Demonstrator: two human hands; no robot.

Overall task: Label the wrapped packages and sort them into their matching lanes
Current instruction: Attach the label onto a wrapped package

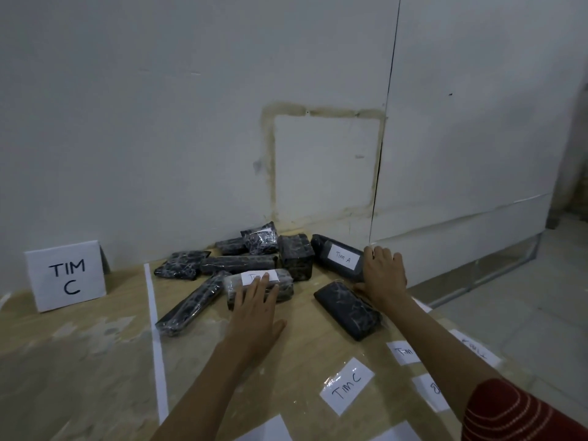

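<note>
Several black plastic-wrapped packages lie heaped on the wooden table (95,361) near the wall. My left hand (256,310) lies flat with straight fingers on a labelled package (286,283), partly covering its white label (251,276). My right hand (383,275) rests with spread fingers against the package labelled "Tim A" (342,257). An unlabelled package (348,310) lies just below that hand. A loose "Tim C" label (346,385) lies near the front, with other loose labels (404,351) to its right.
A white folded card reading "TIM C" (65,276) stands at the left. A white tape strip (156,338) runs front to back and divides the table. The white wall stands right behind the heap. The table's right edge drops to a tiled floor (525,297).
</note>
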